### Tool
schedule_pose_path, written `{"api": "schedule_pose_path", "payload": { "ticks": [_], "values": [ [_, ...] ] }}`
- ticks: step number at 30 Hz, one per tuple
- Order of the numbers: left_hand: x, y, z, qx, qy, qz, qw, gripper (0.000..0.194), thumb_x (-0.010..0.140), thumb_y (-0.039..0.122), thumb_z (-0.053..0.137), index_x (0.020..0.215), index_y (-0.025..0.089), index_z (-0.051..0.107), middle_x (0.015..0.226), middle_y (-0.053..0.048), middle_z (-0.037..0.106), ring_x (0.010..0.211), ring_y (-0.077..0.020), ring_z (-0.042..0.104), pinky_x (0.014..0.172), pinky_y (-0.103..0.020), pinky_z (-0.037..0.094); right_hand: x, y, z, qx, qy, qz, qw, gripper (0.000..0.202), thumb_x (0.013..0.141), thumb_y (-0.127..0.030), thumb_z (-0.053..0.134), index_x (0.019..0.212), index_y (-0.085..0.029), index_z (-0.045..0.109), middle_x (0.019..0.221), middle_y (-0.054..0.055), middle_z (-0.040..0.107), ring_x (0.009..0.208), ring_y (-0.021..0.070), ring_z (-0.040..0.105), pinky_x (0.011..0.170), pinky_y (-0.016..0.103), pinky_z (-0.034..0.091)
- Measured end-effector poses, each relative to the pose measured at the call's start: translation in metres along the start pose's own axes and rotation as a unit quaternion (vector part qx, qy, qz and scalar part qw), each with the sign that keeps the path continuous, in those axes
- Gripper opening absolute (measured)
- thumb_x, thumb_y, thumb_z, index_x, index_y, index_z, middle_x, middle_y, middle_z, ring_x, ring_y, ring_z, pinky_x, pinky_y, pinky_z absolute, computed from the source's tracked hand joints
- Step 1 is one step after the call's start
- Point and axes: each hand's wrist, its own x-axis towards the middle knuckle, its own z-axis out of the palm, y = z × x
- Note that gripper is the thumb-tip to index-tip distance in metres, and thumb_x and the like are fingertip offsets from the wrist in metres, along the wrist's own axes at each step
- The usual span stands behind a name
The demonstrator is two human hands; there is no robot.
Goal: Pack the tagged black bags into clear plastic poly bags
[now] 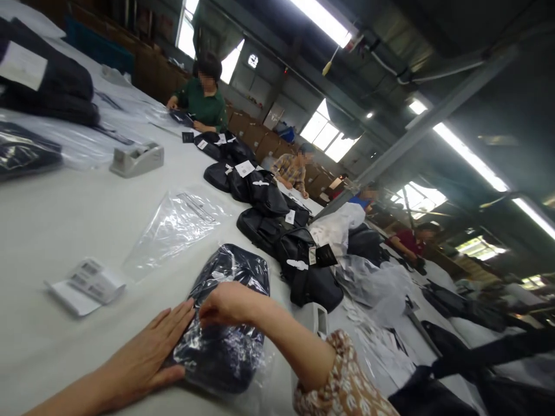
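Plastic-wrapped bag (pixel 225 358) looks soft, slippery, best held by both sides, with left hand (pixel 150 349) open against its edge, right hand (pixel 228 304) curled over it, grip unclear.

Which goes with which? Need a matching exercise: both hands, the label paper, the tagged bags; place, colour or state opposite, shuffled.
1. Left hand
2. Right hand
3. Label paper
4. Tagged bags

A. Black, strung out in a heaped row
B. Curled, at the middle of the wrapped bag
C. White, printed, folded
D. Flat, at the wrapped bag's left edge

Pairs: 1-D, 2-B, 3-C, 4-A
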Motion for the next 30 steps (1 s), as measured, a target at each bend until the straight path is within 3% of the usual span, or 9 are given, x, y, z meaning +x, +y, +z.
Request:
{"api": "schedule_pose_path", "payload": {
  "ticks": [7,14,17,19,21,23,25,27,30],
  "values": [
    [0.001,0.001,0.008,0.015,0.016,-0.005,1.0,0.092,0.089,0.058,0.054,0.156,0.023,0.001,0.159,-0.012,0.025,0.142,-0.0308,0.035,0.114,-0.044,0.035,0.045,0.012,0.044,-0.084,-0.029,0.021,0.996,0.011,0.063,-0.027,0.083,0.063,-0.022,0.073,0.057,0.004,0.068,0.054,0.0208,0.062,0.052,0.027,0.038],
    [0.009,-0.003,0.008,0.035,-0.024,0.039,0.998,0.09,0.082,0.047,0.067,0.153,0.037,0.013,0.154,-0.016,0.03,0.136,-0.0399,0.041,0.101,-0.055,0.048,0.045,0.042,0.028,-0.013,-0.003,0.15,0.989,0.034,0.067,-0.046,0.082,0.089,-0.023,0.07,0.07,0.001,0.072,0.066,0.022,0.067,0.062,0.027,0.046],
    [0.009,-0.007,0.014,0.026,-0.049,0.041,0.998,0.092,0.079,0.047,0.071,0.151,0.04,0.014,0.15,-0.018,0.033,0.133,-0.0418,0.042,0.099,-0.057,0.049,0.026,0.027,0.033,0.021,0.116,0.198,0.973,0.028,0.09,-0.042,0.061,0.109,-0.023,0.067,0.103,0.007,0.074,0.098,0.0253,0.067,0.088,0.036,0.047],
    [0.007,-0.009,0.021,0.009,-0.068,0.032,0.997,0.094,0.077,0.046,0.073,0.15,0.041,0.015,0.151,-0.018,0.032,0.134,-0.0424,0.039,0.101,-0.059,0.046,0.014,0.009,0.048,0.024,0.189,0.212,0.959,0.04,0.095,-0.039,0.054,0.133,-0.026,0.054,0.136,0.011,0.059,0.129,0.0304,0.05,0.109,0.051,0.031],
    [0.002,-0.015,0.028,-0.03,-0.072,0.038,0.996,0.091,0.078,0.049,0.07,0.151,0.042,0.017,0.154,-0.015,0.03,0.137,-0.0433,0.035,0.104,-0.063,0.042,0.003,-0.005,0.064,0.055,0.227,0.224,0.946,0.051,0.095,-0.039,0.054,0.144,-0.029,0.043,0.152,0.009,0.042,0.143,0.0328,0.031,0.115,0.061,0.013],
    [-0.003,-0.024,0.033,-0.118,-0.045,0.009,0.992,0.08,0.084,0.051,0.061,0.152,0.042,0.02,0.157,-0.011,0.03,0.139,-0.0409,0.033,0.107,-0.062,0.038,-0.009,-0.008,0.075,0.11,0.231,0.234,0.938,0.05,0.097,-0.037,0.048,0.146,-0.03,0.04,0.155,0.007,0.037,0.145,0.031,0.027,0.116,0.062,0.011],
    [-0.003,-0.035,0.034,-0.256,0.008,-0.121,0.959,0.071,0.092,0.051,0.049,0.153,0.036,0.017,0.154,-0.012,0.039,0.136,-0.0348,0.044,0.105,-0.053,0.046,-0.028,-0.004,0.084,0.154,0.284,0.284,0.903,0.046,0.1,-0.035,0.039,0.146,-0.029,0.042,0.156,0.006,0.036,0.146,0.0281,0.027,0.117,0.059,0.015],
    [0.005,-0.04,0.029,-0.36,0.036,-0.286,0.888,0.072,0.092,0.056,0.045,0.152,0.025,0.017,0.146,-0.018,0.05,0.124,-0.0327,0.058,0.093,-0.046,0.057,-0.054,0.002,0.096,0.167,0.371,0.4,0.821,0.048,0.099,-0.036,0.036,0.145,-0.024,0.044,0.157,0.009,0.033,0.146,0.0292,0.025,0.118,0.057,0.017],
    [0.033,-0.03,0.007,-0.404,-0.012,-0.379,0.832,0.083,0.075,0.065,0.063,0.135,0.012,0.042,0.133,-0.023,0.059,0.12,-0.0395,0.06,0.095,-0.049,0.055,-0.089,0.002,0.131,0.228,0.401,0.522,0.718,0.058,0.094,-0.04,0.041,0.145,-0.013,0.044,0.151,0.018,0.04,0.141,0.0349,0.034,0.115,0.057,0.024]
  ]
}}
